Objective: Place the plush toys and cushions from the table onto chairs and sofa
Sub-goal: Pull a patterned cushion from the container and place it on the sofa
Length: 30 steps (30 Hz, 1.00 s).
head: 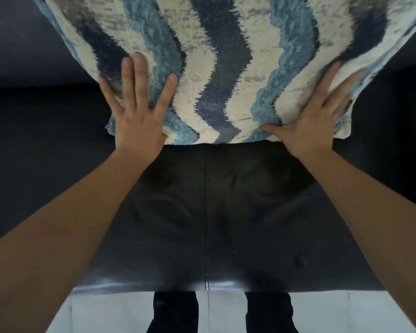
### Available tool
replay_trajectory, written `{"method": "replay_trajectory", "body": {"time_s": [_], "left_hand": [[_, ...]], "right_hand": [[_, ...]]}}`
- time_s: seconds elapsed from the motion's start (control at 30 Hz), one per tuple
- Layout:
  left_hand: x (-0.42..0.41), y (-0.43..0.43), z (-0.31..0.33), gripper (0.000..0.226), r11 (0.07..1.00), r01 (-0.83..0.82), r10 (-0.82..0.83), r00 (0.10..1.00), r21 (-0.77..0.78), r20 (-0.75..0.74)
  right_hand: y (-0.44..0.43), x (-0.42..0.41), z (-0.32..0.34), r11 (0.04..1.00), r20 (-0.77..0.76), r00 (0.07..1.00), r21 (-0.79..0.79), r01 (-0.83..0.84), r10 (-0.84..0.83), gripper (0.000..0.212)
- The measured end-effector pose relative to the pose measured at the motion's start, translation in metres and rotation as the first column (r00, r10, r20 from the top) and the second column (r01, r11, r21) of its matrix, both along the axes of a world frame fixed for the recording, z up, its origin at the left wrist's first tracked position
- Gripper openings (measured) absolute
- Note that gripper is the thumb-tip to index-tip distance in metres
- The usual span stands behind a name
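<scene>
Left hand (137, 114) and right hand (315, 118), fingers (139, 75) spread flat, press blue-and-cream wavy-striped plush cushion (226, 56) onto black leather sofa (202, 212); placement appears nearly done.

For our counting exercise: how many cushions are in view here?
1. The wavy-striped cushion stands on the dark seat, left hand and right hand flat against its lower corners. More may lie off-frame.

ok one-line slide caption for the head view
Left hand and right hand press flat against a wavy blue-and-cream cushion on a dark leather seat.
</scene>
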<state>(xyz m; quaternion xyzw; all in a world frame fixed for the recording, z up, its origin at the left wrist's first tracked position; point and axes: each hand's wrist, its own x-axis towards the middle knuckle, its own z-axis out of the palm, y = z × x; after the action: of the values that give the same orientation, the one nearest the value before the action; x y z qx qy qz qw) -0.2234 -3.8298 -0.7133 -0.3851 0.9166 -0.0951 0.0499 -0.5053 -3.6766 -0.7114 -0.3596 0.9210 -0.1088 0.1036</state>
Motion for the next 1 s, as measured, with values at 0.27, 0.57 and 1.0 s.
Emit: {"method": "replay_trajectory", "body": {"time_s": [0.27,0.57,1.0], "left_hand": [[-0.012,0.029,0.053,0.101,0.906,-0.119,0.172,0.981,0.407,-0.095],[0.031,0.178,0.356,0.067,0.638,-0.108,0.659,0.59,0.762,-0.468],[0.104,0.202,0.58,0.053,0.582,0.07,0.727,0.402,0.811,-0.556]], "right_hand": [[0.03,0.015,0.033,0.995,0.312,0.946,0.01,-0.1,0.092,0.114],[0.143,0.101,0.333,0.973,0.545,0.832,-0.228,0.025,0.106,0.07],[0.276,0.142,0.564,0.667,0.622,0.752,-0.467,0.581,-0.219,0.047]]}}
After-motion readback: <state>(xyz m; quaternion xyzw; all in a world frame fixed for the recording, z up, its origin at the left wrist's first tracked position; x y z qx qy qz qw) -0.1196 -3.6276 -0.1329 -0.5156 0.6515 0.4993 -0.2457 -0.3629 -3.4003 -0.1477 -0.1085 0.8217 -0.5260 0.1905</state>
